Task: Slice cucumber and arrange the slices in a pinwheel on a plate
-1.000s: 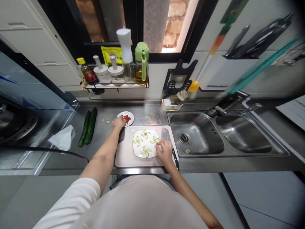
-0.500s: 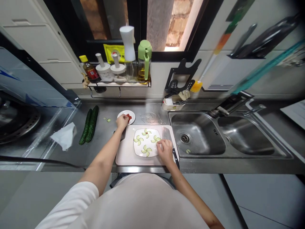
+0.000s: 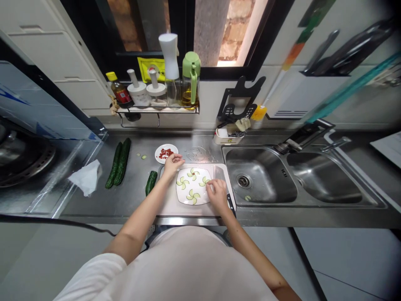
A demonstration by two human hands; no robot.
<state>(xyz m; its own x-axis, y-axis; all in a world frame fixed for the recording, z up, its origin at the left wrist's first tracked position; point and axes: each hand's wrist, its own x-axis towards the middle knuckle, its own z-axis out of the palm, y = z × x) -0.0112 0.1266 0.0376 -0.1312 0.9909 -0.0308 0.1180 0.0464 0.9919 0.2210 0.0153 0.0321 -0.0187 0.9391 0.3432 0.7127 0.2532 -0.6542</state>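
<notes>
A white square plate (image 3: 200,198) with several pinwheels of cucumber slices (image 3: 192,195) lies on a pale cutting board (image 3: 169,207). My left hand (image 3: 172,162) hovers at the plate's far left corner, fingers pinched together on something too small to make out. My right hand (image 3: 216,191) rests at the plate's right edge with fingers curled against a slice pinwheel (image 3: 204,181). A small white dish of red bits (image 3: 166,152) sits just beyond my left hand. A knife (image 3: 223,184) lies on the board beside my right hand.
Two whole cucumbers (image 3: 118,162) and a short cucumber piece (image 3: 151,182) lie on the steel counter, with a crumpled tissue (image 3: 86,177) at left. A double sink (image 3: 263,177) is at right. A shelf of bottles (image 3: 156,109) hangs behind. A stove (image 3: 21,156) is far left.
My left hand has left the dish of red bits and come back over the plate's far left corner. The right hand stays at the plate's right edge. The cucumber piece now shows.
</notes>
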